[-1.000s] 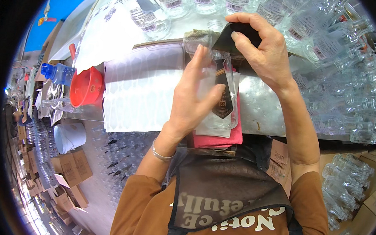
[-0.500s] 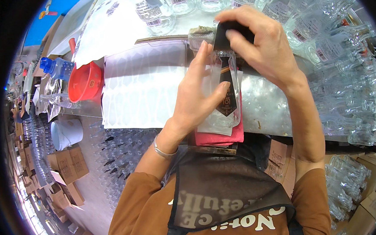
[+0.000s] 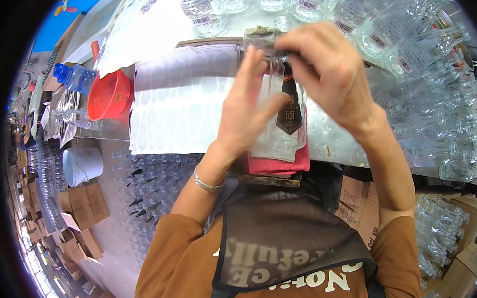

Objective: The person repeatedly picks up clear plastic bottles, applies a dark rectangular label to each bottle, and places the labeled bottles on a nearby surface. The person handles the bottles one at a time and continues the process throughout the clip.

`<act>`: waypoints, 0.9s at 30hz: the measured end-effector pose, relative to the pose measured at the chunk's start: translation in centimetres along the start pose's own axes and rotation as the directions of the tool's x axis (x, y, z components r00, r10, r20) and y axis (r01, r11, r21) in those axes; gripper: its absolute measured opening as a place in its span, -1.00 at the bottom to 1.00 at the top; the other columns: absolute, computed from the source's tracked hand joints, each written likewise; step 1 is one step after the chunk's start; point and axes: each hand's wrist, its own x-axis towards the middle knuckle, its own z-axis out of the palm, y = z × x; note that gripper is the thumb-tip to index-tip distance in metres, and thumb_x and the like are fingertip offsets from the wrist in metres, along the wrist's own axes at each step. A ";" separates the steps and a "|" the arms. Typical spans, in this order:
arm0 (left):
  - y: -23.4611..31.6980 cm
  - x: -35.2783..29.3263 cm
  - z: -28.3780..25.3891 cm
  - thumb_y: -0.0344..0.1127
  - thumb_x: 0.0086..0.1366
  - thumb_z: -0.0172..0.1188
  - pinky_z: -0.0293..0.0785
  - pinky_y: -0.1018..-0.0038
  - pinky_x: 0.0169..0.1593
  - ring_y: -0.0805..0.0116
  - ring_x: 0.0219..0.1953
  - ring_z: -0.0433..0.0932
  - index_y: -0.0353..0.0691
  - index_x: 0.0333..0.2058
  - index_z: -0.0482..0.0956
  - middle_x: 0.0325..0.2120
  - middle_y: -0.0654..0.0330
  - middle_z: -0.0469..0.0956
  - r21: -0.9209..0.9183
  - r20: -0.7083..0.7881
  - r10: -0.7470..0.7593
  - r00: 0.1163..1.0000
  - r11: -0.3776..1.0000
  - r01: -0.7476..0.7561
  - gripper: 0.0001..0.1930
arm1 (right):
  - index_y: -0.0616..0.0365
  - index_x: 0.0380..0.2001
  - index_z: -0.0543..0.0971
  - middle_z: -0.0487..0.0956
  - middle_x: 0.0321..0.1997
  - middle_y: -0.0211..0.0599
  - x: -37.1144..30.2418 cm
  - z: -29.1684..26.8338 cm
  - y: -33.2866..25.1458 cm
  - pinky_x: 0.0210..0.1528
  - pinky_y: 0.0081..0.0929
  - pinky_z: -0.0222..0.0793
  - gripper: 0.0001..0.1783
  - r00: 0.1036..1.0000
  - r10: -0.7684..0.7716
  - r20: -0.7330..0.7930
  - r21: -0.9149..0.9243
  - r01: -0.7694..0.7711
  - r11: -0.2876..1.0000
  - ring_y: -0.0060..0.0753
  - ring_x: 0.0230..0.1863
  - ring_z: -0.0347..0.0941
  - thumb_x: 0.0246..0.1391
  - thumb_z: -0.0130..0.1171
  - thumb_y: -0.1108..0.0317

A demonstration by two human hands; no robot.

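Note:
A clear glass bottle (image 3: 289, 142) lies on a red cloth (image 3: 273, 167), its neck pointing away from me. A black tie-shaped label (image 3: 289, 117) runs along its upper face. My left hand (image 3: 243, 106) is at the bottle's left side with fingers stretched and slightly blurred; its thumb reaches over the bottle beside the label. My right hand (image 3: 333, 73) is bent over the neck end, fingers pinched together at the upper part of the label, which they mostly hide. A grey-green rag pad (image 3: 260, 37) lies just beyond the left fingertips.
White label sheets (image 3: 183, 107) lie to the left, beside a red plastic container (image 3: 109, 96) and a blue-capped bottle (image 3: 73, 78). Labelled glass bottles (image 3: 269, 0) line the back; many more (image 3: 431, 128) crowd the right. A white bucket (image 3: 83, 165) and cartons (image 3: 84, 205) stand lower left.
The label's wide black upper part, raised in my right hand before, is now mostly hidden under its fingers at the neck. My left thumb has shifted slightly away from me to arm's-length side.

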 end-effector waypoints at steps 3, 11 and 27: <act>-1.3 -1.4 -2.2 -0.38 0.41 0.11 0.33 0.22 0.31 0.07 0.30 0.37 -0.27 0.44 0.00 0.33 -0.10 0.27 -0.218 -0.089 -0.112 0.990 0.972 0.090 -0.29 | 0.17 -0.28 0.59 0.57 -0.28 -0.21 -4.1 -0.5 -3.9 -0.19 -0.31 0.50 -0.72 0.978 0.008 0.209 0.156 -0.041 0.987 -0.14 -0.22 0.51 -0.14 0.30 0.60; -0.9 -2.1 -2.1 -0.45 0.35 0.16 0.34 0.22 0.30 0.07 0.31 0.36 -0.30 0.44 -0.02 0.34 -0.14 0.24 -0.257 0.005 -0.126 0.992 0.959 0.123 -0.23 | 0.22 -0.21 0.62 0.62 -0.25 -0.08 -1.1 -0.3 0.8 -0.18 -0.35 0.51 -0.80 0.975 0.219 0.040 0.047 -0.221 0.974 -0.10 -0.27 0.59 0.06 0.25 0.45; -1.4 -5.2 -1.4 -0.39 -0.13 0.50 0.32 0.19 0.28 -0.09 0.22 0.39 -0.39 0.38 0.11 0.22 -0.13 0.37 0.310 0.254 0.034 0.967 0.944 -0.115 0.08 | 0.16 -0.21 0.62 0.66 -0.15 -0.20 -9.7 -1.9 -3.5 -0.08 -0.39 0.51 -0.64 0.978 0.141 0.155 0.428 -0.196 0.882 -0.22 -0.16 0.59 -0.18 0.26 0.61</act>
